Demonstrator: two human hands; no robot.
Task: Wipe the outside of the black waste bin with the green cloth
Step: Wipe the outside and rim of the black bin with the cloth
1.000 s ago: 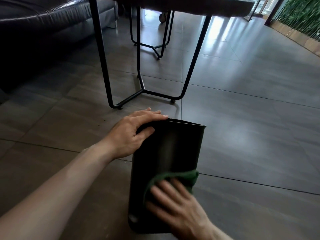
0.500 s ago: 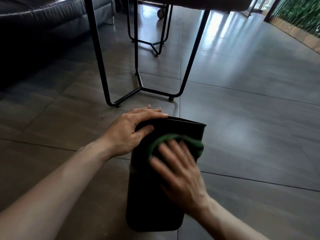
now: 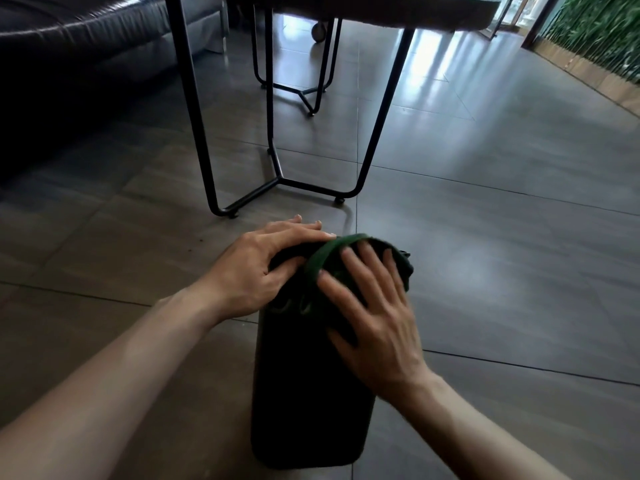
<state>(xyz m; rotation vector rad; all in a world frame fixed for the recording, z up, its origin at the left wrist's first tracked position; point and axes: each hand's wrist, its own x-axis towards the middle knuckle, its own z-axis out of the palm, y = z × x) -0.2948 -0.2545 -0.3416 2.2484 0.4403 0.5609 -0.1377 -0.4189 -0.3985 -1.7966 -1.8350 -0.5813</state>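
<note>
Black waste bin [image 3: 308, 403] lies on the tiled floor [image 3: 485, 271], mouth toward the table legs [image 3: 277, 181] just beyond; sofa [image 3: 86, 46] far left. Green cloth [image 3: 329, 261] draped over the bin's far rim. Right hand [image 3: 374, 323] flat, fingers spread, pressing cloth on the bin's side. Left hand [image 3: 263, 268] grips the rim's left corner. Rim mostly hidden; right hand motion-blurred.

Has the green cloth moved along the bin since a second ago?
Yes. The green cloth, under the right hand, went from low on the black waste bin up to its rim, next to the left hand.
</note>
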